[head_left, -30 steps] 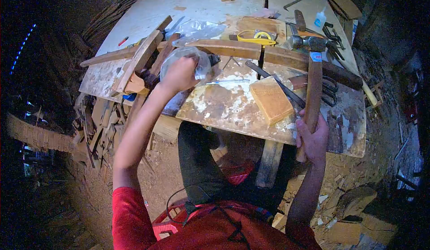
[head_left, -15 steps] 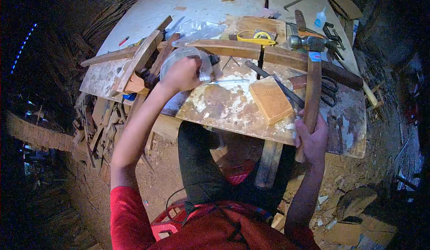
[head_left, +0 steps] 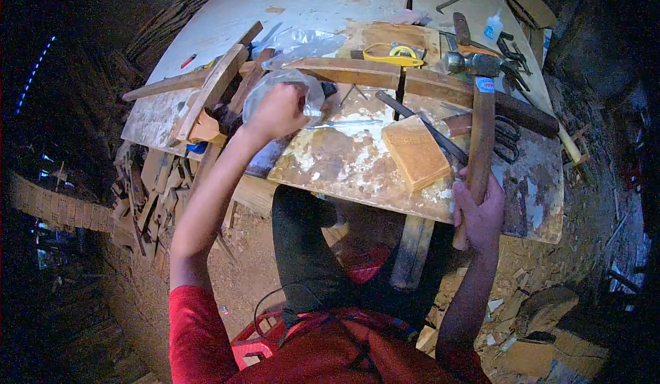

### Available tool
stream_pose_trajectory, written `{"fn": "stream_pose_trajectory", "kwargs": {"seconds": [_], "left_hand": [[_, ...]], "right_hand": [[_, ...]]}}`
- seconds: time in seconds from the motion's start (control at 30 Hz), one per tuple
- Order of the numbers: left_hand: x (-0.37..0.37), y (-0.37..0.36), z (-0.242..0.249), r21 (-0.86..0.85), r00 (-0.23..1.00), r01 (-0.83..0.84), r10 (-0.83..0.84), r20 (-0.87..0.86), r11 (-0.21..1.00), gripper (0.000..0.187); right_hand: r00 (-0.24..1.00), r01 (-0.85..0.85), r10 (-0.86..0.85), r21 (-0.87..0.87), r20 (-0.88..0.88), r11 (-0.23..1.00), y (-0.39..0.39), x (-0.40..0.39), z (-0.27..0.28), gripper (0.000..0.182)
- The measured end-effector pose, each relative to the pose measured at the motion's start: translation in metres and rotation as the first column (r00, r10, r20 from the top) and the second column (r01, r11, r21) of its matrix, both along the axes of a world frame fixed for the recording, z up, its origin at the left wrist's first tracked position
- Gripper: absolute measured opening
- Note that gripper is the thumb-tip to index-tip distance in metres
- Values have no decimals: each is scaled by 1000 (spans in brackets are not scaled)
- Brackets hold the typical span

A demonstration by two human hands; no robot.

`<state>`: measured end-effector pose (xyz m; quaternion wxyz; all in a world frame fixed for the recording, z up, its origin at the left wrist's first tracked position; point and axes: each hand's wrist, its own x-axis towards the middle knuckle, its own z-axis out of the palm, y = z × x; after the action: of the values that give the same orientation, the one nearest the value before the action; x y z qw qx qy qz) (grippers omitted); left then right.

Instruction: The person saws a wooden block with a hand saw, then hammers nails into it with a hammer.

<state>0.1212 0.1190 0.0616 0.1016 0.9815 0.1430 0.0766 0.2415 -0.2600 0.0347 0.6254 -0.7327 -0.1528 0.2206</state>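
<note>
My left hand [head_left: 278, 111] is over a translucent plastic container [head_left: 314, 99] at the table's left middle. Its fingers are curled down into the container, and whatever they pinch is hidden. With my right hand [head_left: 480, 209] I grip the wooden handle of a hammer [head_left: 484, 126] at the table's front edge. The hammer stands head away from me, its metal head at the far end. Just left of it lies a tan rectangular wood block [head_left: 414, 156]. A dark flat metal bar [head_left: 440, 140] runs beside the block toward my right hand.
Long wooden pieces [head_left: 344, 72] cross the worn table [head_left: 330, 157]. Farther back are a yellow-framed tool [head_left: 392, 55], a plastic bag [head_left: 302, 42] and a small glue bottle [head_left: 492, 26]. Black-handled scissors [head_left: 507, 138] lie right of the hammer. Wood scraps [head_left: 155, 191] are heaped at left.
My left hand shifts very slightly at the container, its fingers still curled inside. My right hand and the hammer stay almost where they were.
</note>
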Motion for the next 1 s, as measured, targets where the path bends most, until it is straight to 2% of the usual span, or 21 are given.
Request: {"fn": "stream_pose_trajectory", "kwargs": {"seconds": [0.07,0.17,0.27,0.47,0.57,0.67,0.77,0.87,1.0], "left_hand": [[0,2,0,-136,999,17,-20,-25,991,28],[-4,-5,7,-31,988,143,-145,-49,989,31],[-3,14,-12,38,987,158,-159,2,987,32],[-4,6,13,-171,972,199,-217,-94,965,35],[-5,19,-1,-229,970,222,-238,-48,948,38],[-4,14,5,-199,966,204,-230,-116,959,31],[-3,20,-3,-131,964,254,-262,-50,958,29],[-4,33,-16,69,968,250,-252,12,966,28],[-10,15,4,230,997,73,-63,-54,970,35]], "right_hand": [[1000,13,-13,6,-2,1000,1,0,-2,31],[1000,12,-13,23,16,1000,0,3,-9,31],[1000,0,-1,36,28,999,-1,3,-10,31],[1000,-4,4,35,10,999,0,2,-6,31],[1000,-10,10,47,18,999,0,2,-7,32],[1000,5,-5,13,15,1000,0,1,-6,32],[1000,23,-23,1,9,1000,1,1,-6,33],[1000,-1,1,23,10,1000,-1,1,-7,34],[1000,-8,8,1,9,1000,0,1,-4,34]]}}
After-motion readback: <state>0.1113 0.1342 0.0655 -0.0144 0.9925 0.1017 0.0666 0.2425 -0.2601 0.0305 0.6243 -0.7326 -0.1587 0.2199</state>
